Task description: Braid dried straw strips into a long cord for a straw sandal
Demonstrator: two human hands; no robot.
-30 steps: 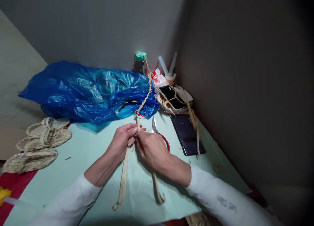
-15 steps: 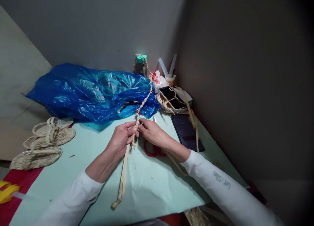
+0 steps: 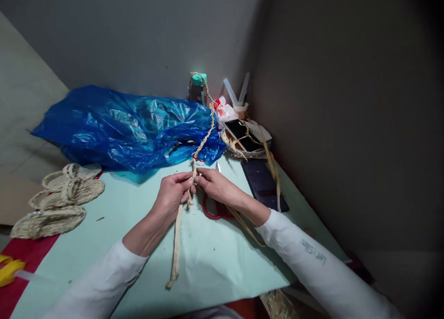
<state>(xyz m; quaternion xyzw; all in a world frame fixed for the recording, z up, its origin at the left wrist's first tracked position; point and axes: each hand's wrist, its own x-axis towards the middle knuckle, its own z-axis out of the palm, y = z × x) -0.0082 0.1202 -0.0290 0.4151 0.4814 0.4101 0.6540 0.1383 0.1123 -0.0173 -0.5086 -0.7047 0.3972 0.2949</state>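
Note:
My left hand (image 3: 172, 195) and my right hand (image 3: 215, 185) meet at the near end of a braided straw cord (image 3: 204, 136). Both hands pinch the straw strands there, fingertips almost touching. The braid runs up and back to a green-capped bottle (image 3: 198, 88) by the wall. A loose flat strand (image 3: 175, 245) hangs from my left hand toward me across the pale green sheet (image 3: 204, 263). Another strand passes under my right wrist. Red-handled scissors (image 3: 215, 208) lie just beneath my right hand.
A crumpled blue plastic bag (image 3: 128, 129) fills the back left. Coiled braided straw pieces (image 3: 57, 201) lie at the left. A dark phone (image 3: 262, 182) lies on the right, with a small basket (image 3: 243, 145) holding another phone behind it. Walls close in behind and to the right.
My right hand moved up and away from me to the braid's end, uncovering the red scissor handles. The loose strand under it swung right. My left hand stayed put.

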